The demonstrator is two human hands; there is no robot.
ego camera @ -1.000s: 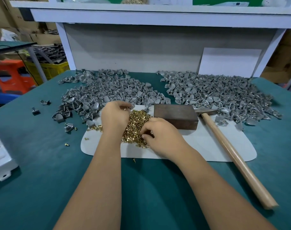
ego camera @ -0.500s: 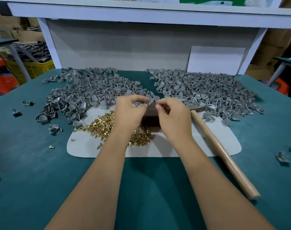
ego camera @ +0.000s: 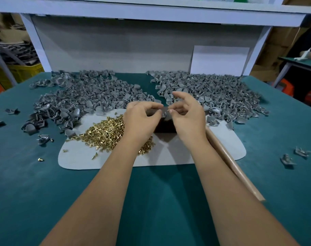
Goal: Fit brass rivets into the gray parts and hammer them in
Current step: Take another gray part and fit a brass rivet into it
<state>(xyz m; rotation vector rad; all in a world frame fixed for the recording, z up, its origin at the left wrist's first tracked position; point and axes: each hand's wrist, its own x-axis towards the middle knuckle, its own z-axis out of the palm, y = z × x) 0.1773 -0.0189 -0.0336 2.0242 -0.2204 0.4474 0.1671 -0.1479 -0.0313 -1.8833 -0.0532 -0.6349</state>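
Nearest, the brass rivets [ego camera: 108, 133] lie heaped on the mat; above the block [ego camera: 164, 126] our left hand [ego camera: 142, 116] pinches a gray part [ego camera: 163, 114], right hand [ego camera: 186, 112] pinches something tiny, presumably a rivet: either may slip into the gray piles [ego camera: 204, 93] behind.

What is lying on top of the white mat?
On the mat: a rivet pile, a dark block and the hammer handle. Both hands hover above, covering most of the block and the hammer's head.
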